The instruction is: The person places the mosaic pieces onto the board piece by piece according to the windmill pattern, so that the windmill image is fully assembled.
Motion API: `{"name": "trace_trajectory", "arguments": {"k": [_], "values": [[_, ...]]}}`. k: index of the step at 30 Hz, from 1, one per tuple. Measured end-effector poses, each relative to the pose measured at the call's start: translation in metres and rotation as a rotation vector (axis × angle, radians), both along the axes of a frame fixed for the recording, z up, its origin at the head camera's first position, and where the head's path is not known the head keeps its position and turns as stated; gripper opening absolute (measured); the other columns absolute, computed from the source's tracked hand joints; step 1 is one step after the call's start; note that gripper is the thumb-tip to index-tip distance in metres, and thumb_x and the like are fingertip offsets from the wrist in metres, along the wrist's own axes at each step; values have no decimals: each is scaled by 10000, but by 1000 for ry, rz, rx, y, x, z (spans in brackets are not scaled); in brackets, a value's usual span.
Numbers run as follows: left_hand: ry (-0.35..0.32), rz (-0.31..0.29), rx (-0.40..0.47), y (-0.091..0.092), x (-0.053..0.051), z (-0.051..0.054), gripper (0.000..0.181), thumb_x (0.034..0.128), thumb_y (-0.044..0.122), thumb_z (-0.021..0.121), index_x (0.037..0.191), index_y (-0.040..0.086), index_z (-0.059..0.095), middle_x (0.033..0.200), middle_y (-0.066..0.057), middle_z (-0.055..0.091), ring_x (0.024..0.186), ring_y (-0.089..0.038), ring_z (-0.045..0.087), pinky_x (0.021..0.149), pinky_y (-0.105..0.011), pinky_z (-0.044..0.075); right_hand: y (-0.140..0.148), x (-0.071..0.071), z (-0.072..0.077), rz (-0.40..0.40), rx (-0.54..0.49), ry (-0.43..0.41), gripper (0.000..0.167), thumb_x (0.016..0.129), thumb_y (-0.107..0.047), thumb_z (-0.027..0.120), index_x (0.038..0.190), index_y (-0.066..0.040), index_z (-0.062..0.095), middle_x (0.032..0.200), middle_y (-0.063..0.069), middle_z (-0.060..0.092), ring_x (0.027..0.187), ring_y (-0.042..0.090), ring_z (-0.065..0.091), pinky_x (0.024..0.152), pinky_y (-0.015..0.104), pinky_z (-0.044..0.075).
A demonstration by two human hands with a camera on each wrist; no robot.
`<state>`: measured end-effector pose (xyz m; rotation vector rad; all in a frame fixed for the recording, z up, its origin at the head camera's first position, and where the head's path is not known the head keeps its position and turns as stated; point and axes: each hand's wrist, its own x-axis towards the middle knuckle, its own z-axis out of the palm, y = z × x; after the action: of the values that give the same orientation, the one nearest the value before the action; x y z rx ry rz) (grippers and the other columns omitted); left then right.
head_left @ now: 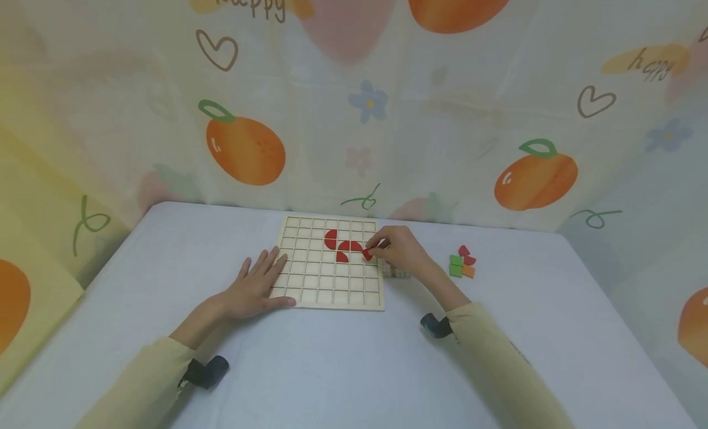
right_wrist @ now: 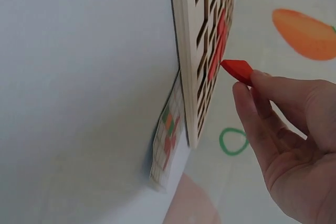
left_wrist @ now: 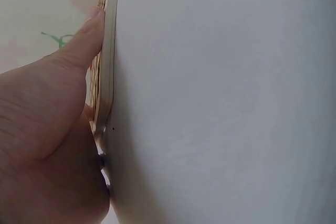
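Note:
A wooden grid board point(head_left: 315, 284) lies flat on the white table, with several red quarter-circle tiles point(head_left: 330, 239) set in its squares. My left hand point(head_left: 254, 287) rests with spread, straight fingers on the board's left edge, its thumb along the near edge. Over the board's right side, my right hand point(head_left: 401, 251) pinches a red tile point(right_wrist: 239, 70) between thumb and fingertips. In the right wrist view that tile is tilted and held just off the board's surface. Part of the right-hand squares is hidden behind my fingers in the head view.
A printed pattern card point(right_wrist: 169, 129) lies against the board's right side, partly under my right arm. Farther right sit loose red tiles point(head_left: 469, 260), green tiles point(head_left: 456, 265) and an orange tile point(head_left: 468, 271). A fruit-patterned curtain point(head_left: 332, 140) hangs behind the table.

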<state>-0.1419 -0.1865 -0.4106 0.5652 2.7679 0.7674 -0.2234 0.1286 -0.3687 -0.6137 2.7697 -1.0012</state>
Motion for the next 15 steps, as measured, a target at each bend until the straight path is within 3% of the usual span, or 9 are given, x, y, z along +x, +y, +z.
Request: {"name": "trace_trajectory", "arguments": {"k": [9,15], "values": [[4,3,7,0,1,0,990,892,500,660,1528,-70,158,1603,-278,32,1462,-474,-16,1125,-644,-58,-21,6,-11,129,-65,24,93,860,-51,745,950,-59,765,930,21,703,835,157,649,745,255,532],[6,1,7,0,0,-1,988,897,509,650,1531,-64,154,1603,-277,28,1464,-471,-18,1127,-642,-56,-32,9,-17,113,-72,13,98,867,-68,744,961,-73,771,934,9,711,846,153,633,753,243,529]]}}
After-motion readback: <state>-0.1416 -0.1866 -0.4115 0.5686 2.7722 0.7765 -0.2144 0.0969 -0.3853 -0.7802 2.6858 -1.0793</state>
